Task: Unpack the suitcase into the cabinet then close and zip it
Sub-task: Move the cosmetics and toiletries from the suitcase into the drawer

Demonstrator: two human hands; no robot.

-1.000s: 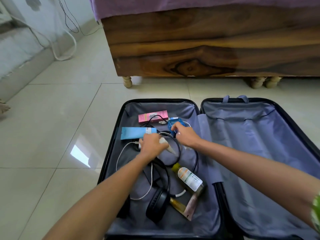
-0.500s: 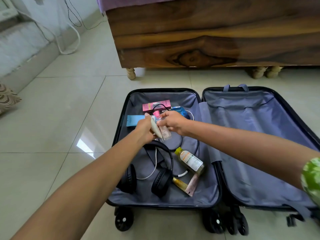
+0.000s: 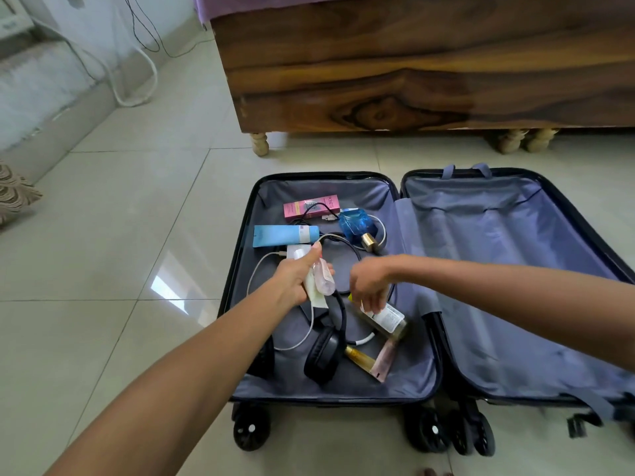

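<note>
An open black suitcase (image 3: 343, 389) with grey lining lies flat on the tiled floor. My left hand (image 3: 295, 274) grips a cream tube (image 3: 314, 295) and a small pink bottle (image 3: 324, 281) above the left half. My right hand (image 3: 369, 281) curls down over the yellow-capped top of a clear bottle (image 3: 386, 321). Still lying in the left half are a pink box (image 3: 311, 206), a blue tube (image 3: 281, 235), a blue perfume bottle (image 3: 355, 225), black headphones (image 3: 324, 355), a gold-and-pink tube (image 3: 372, 362) and cables (image 3: 261, 269). Nothing lies in the right half (image 3: 515, 286).
A wooden bed frame (image 3: 412, 80) on turned legs stands just beyond the suitcase. Bare floor tiles (image 3: 120, 252) spread to the left, with a white hose and wires (image 3: 137, 80) by the wall and a patterned cushion (image 3: 13, 194) at the left edge. No cabinet is in view.
The pink bottle passed from my right hand into my left, beside the cream tube. My right hand then dropped toward me onto the clear bottle, which has shifted slightly.
</note>
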